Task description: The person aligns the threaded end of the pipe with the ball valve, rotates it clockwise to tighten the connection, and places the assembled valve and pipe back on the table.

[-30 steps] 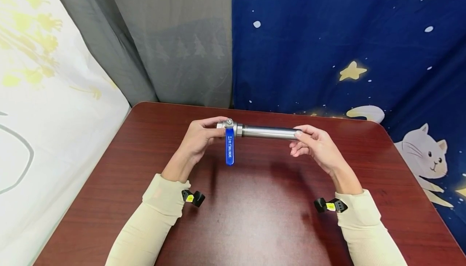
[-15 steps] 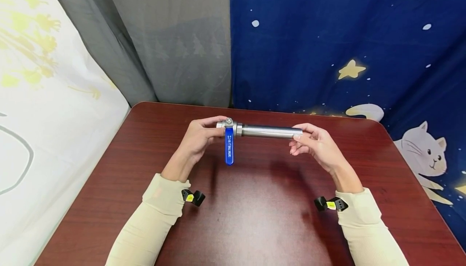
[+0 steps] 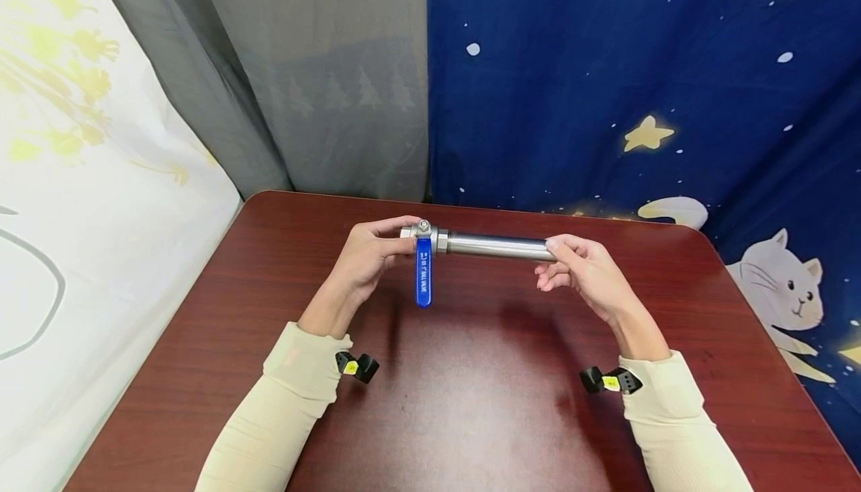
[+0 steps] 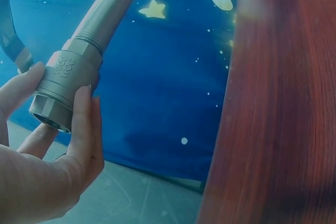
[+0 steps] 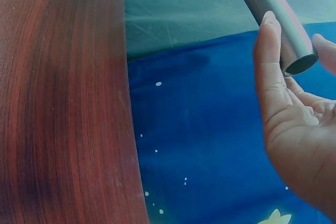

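A steel ball valve (image 4: pixel 68 74) with a blue lever handle (image 3: pixel 423 274) is joined to a straight metal pipe (image 3: pixel 498 245), and both are held up level over the table. My left hand (image 3: pixel 363 259) grips the valve body at its left end, thumb in front and fingers behind. At the other end my right hand (image 3: pixel 588 271) pinches the pipe between thumb and fingers. The blue handle points down toward me, across the line of the pipe. In the right wrist view the pipe's open end (image 5: pixel 300 65) shows between thumb and fingers.
Below lies a dark reddish wooden table (image 3: pixel 457 402) with rounded far corners. Behind it hang a grey curtain (image 3: pixel 336 66) and a blue starry curtain (image 3: pixel 572 66). A white patterned cloth (image 3: pixel 101 215) hangs at the left. A small black camera sits at each wrist.
My right hand's thumb and fingers have shifted slightly along and around the pipe's end. The left hand and the valve stay nearly in place.
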Tool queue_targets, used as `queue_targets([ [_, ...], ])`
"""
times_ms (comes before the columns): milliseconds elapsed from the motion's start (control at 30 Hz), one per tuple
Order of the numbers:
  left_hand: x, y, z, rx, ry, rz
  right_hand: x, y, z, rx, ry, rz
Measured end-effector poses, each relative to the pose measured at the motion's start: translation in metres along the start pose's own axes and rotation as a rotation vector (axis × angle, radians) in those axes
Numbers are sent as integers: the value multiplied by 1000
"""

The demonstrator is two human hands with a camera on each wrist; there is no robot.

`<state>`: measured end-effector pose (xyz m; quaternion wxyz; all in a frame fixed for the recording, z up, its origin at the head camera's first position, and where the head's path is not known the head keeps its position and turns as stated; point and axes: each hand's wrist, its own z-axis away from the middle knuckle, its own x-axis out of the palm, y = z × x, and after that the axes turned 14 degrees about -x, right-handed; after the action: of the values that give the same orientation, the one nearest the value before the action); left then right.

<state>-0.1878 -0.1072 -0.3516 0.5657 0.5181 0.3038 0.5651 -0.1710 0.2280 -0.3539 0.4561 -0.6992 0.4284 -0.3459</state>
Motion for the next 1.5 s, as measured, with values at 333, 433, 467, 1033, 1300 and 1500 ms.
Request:
queue_targets([
  [333, -1, 0, 0, -5, 5, -21, -2, 1, 2, -35, -43, -5],
  [433, -1, 0, 0, -4, 9, -21, -2, 1, 2, -39, -54, 0],
  [467, -2, 0, 0, -4, 9, -21, -1, 1, 1, -39, -55, 2],
  [1033, -6, -4, -2, -16, 17, 6, 2, 4, -2, -27, -66, -3],
  [1300, -6, -6, -3, -16, 14, 40, 1, 9, -3, -3, -66, -75],
  [1500, -5, -7, -4, -2, 3, 46, 1, 9, -5, 52, 6, -45],
])
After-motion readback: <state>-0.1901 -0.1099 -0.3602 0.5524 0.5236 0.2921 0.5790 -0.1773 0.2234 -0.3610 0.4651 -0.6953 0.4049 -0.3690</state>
